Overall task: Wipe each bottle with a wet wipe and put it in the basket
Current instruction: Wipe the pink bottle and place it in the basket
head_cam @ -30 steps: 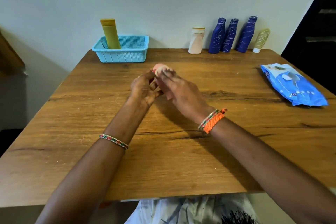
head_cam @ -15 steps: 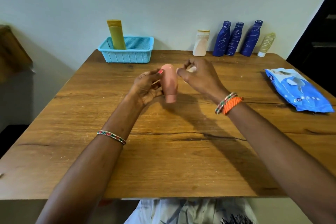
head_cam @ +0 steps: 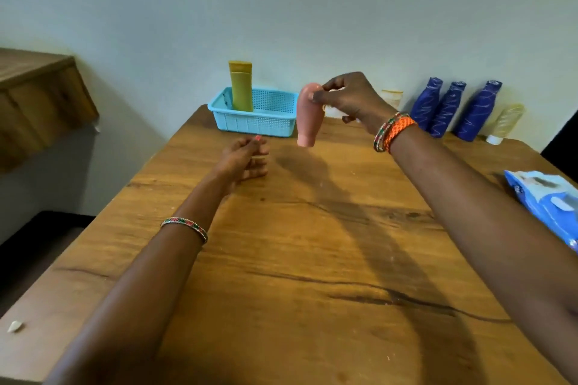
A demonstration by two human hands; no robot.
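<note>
My right hand (head_cam: 350,97) pinches the upper end of a pink bottle (head_cam: 308,122), which hangs cap-down in the air just right of the light blue basket (head_cam: 253,125). A yellow tube (head_cam: 241,87) stands inside the basket. My left hand (head_cam: 245,158) rests on the table in front of the basket with its fingers loosely curled, holding nothing I can see. A bit of white shows under my right palm; I cannot tell what it is. Along the back wall stand a white bottle (head_cam: 392,97), partly hidden by my hand, three blue bottles (head_cam: 447,109) and a pale yellow bottle (head_cam: 506,122).
A blue wet-wipe pack (head_cam: 547,200) lies at the table's right edge. A wooden shelf (head_cam: 37,97) juts out at the left beyond the table (head_cam: 312,259). A small pale scrap (head_cam: 15,326) lies at the near left corner.
The pink bottle passed from my left hand to my right, which lifted it up toward the basket. My left hand let go and dropped onto the table. The view swung left.
</note>
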